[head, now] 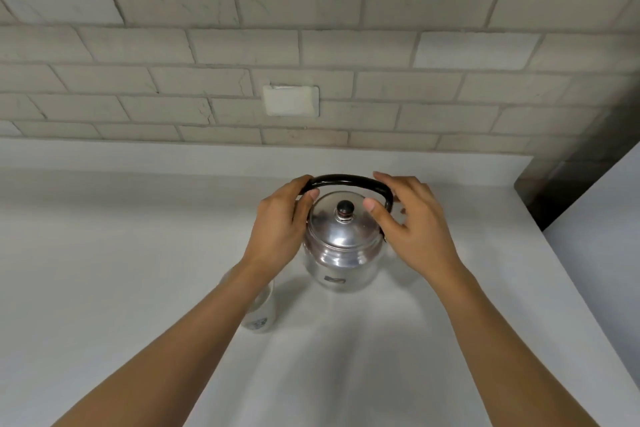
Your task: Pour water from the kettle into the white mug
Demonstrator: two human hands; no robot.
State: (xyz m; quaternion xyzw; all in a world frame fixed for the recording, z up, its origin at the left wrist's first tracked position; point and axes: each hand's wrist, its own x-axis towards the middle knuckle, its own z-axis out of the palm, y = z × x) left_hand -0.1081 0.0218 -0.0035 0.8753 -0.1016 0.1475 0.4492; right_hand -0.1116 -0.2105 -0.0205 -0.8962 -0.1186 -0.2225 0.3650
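A shiny steel kettle [341,253] with a lid, a dark knob and a black arched handle [346,179] stands upright on the white counter [104,253]. My left hand [280,222] is wrapped around the handle's left end. My right hand [412,218] holds the handle's right end, thumb in front and fingers behind. The kettle's spout is hidden. The white mug [261,308] stands on the counter to the kettle's near left, mostly covered by my left forearm.
A grey brick-tiled wall [311,45] with a white cover plate [291,100] rises behind the counter. A dark gap [547,191] and a white panel [602,236] bound the counter on the right.
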